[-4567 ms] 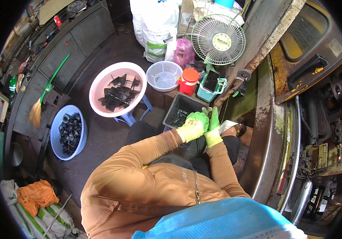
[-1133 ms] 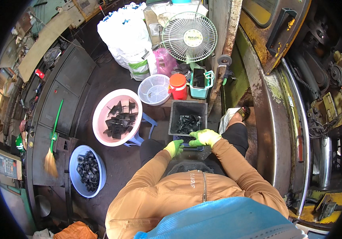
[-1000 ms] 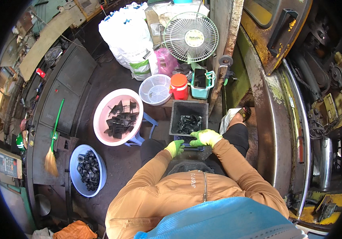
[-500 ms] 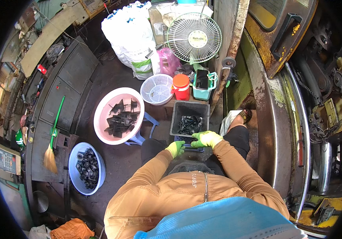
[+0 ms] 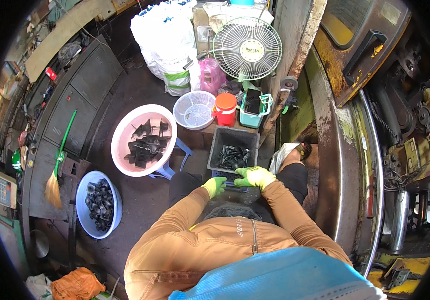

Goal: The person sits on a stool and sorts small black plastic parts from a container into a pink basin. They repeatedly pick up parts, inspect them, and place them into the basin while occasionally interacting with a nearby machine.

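Both my hands wear yellow-green gloves and are at the near edge of a black rectangular bin (image 5: 213, 148). My left hand (image 5: 215, 186) is just below the bin's near left corner, fingers apart and pointing right. My right hand (image 5: 255, 177) lies by the near right corner, its fingers stretched toward the left one. A gap separates the two hands, and I see nothing held in either. Inside the bin is a heap of small dark parts (image 5: 233, 157). Under its near edge shows a dark blue perforated crate or stool (image 5: 237, 189), partly hidden by my hands.
To the left, a pink basin (image 5: 120, 150) of black finned parts sits on a blue stool (image 5: 185, 147). A blue tub (image 5: 119, 212) of dark parts stands nearer. Beyond the bin are a white basket (image 5: 195, 123), red jug (image 5: 226, 112) and fan (image 5: 247, 70). Machinery (image 5: 345, 165) stands right.
The whole view has shifted slightly, with most things now a little farther left in the picture. My hands keep nearly the same place relative to the bin.
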Available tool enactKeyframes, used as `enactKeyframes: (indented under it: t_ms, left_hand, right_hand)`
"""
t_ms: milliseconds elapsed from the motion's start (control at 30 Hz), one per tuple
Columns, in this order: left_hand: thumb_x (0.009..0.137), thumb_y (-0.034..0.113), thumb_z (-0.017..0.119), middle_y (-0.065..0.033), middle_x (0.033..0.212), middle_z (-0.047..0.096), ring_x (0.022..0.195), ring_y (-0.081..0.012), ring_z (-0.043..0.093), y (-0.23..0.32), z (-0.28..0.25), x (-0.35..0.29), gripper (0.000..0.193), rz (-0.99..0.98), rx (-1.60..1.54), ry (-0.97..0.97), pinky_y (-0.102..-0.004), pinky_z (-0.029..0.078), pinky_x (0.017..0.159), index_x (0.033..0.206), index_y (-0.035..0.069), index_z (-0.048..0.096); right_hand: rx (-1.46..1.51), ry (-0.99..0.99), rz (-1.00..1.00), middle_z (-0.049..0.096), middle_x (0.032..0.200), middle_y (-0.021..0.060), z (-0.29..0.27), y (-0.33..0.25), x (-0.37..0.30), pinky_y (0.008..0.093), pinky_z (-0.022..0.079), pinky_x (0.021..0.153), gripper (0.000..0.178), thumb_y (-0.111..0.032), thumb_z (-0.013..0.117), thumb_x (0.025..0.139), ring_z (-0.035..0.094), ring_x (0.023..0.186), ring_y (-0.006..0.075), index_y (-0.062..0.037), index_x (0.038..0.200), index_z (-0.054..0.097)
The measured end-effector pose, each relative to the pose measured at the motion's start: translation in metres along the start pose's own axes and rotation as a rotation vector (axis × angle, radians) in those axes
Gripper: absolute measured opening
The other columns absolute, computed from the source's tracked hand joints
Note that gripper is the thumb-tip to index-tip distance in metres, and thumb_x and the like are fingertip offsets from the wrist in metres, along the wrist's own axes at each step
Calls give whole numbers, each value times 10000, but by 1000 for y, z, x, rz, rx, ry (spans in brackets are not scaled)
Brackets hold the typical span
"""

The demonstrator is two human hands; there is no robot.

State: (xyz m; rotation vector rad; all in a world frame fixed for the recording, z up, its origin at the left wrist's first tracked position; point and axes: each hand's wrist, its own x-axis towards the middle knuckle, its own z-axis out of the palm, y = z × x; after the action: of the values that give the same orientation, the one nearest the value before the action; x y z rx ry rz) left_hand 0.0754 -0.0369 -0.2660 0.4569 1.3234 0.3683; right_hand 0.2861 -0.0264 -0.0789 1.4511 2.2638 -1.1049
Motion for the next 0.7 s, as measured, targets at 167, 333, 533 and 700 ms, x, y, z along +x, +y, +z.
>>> enactKeyframes:
  t_ms: [167,333,533,700]
  left_hand:
    - [938,371,586,-27,887,632,622,-178,564,1,-1,3,308,-14,20,-3,-311,437,529,1036,82,625]
    - [991,421,413,-153,1567,313,1399,-376,338,4,-2,1,594,-93,100,-114,-463,311,1083,1516,159,315]
    - [932,365,597,-6,822,627,595,-159,546,1,-3,-2,255,-22,-42,-44,-298,412,506,982,118,632]
    - [934,364,593,-7,760,601,539,-155,512,3,1,-3,265,-38,-17,12,-293,385,465,918,101,624]
  right_hand:
    - [-5,-13,-4,571,1325,217,-1,-2,0,416,420,1021,720,-528,569,847,543,1235,352,-104,1420,469]
    - [-2,3,-24,574,1312,228,-1,-2,0,422,433,1008,699,-543,560,868,556,1212,366,-69,1380,505]
    - [-21,-17,3,562,1337,214,2,0,4,410,420,1024,721,-531,563,857,545,1233,354,-103,1428,459]
    - [-25,-1,-1,553,1353,205,3,0,5,409,411,1037,718,-536,561,862,535,1247,350,-111,1432,457]
